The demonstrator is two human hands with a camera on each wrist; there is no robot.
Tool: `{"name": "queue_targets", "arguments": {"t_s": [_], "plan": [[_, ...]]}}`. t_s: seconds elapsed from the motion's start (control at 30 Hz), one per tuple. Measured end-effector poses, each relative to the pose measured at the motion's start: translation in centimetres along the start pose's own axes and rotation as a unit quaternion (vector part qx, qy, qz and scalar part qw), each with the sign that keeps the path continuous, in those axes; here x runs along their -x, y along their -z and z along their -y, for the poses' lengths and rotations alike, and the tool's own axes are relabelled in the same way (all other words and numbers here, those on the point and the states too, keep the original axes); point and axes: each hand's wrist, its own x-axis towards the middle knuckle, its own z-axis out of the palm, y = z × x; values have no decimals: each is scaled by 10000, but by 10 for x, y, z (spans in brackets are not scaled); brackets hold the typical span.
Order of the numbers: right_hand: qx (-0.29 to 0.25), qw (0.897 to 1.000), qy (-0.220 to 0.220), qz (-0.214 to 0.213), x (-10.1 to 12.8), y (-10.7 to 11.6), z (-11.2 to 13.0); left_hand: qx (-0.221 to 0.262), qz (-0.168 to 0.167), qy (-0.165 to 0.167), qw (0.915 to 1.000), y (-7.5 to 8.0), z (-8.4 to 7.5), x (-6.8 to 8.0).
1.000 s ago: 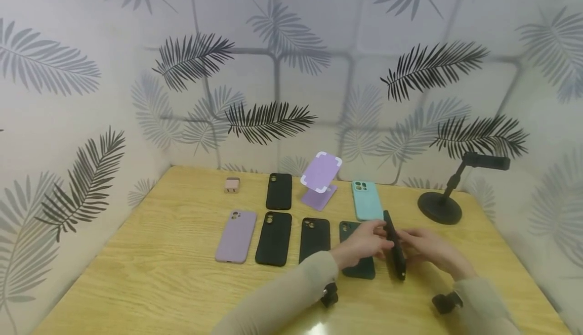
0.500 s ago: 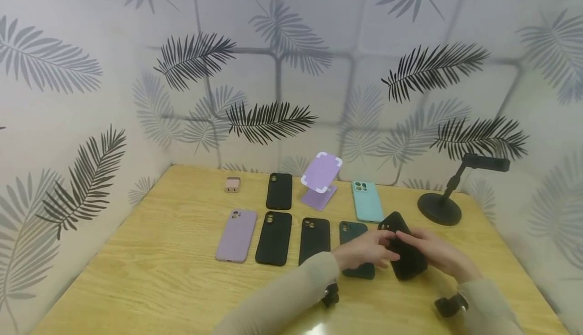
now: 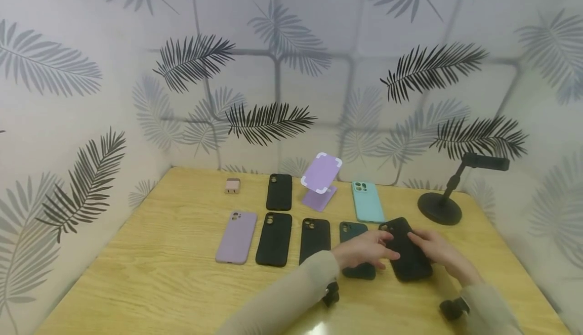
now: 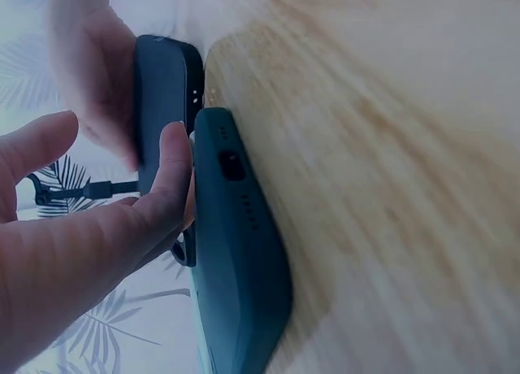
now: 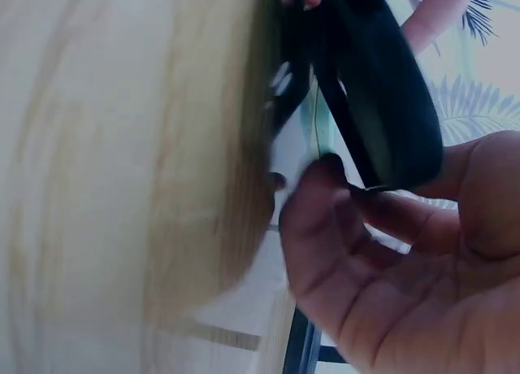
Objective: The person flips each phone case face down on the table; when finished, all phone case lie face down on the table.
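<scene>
A black phone case with a camera cutout slants back-side up at the right of the row. My right hand grips its right edge, thumb on the back and fingers underneath; the right wrist view shows the case tilted over the wood. At its left side is my left hand, fingers loosely extended and thumb apart, overlapping the case's edge. Below this hand lies a dark green phone case, its port end close in the left wrist view and partly hidden by the hand in the head view.
Leftward lie two black cases and a lilac case. Behind stand a pink charger plug, another black case, a purple phone stand, a turquoise case and a black stand. A patterned wall backs the table.
The black case has turned from edge-on to back-side up and lowered toward the table. My right hand has shifted slightly right with it; the left hand has loosened from its edge.
</scene>
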Motion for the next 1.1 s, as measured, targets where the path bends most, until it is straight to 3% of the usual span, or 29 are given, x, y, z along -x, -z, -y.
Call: {"name": "queue_targets", "arguments": {"t_s": [0.17,0.47,0.83,0.93,1.1], "plan": [[453,9987,-29,-247,1,1,0,122,-49,41,9999,1,-2,-1],[-271,9993,-240,15,1,-1,-6,-133,-294,107,9994,3,-4,-1],[-434,9981,-422,-102,-2,2,-11,-100,-382,82,9992,3,-3,-3],[-389,9985,-367,-147,-4,4,-11,-108,-357,7,9993,7,-2,-3],[-53,9983,-81,-573,-6,4,-4,-237,-254,-191,9992,24,-6,4]]}}
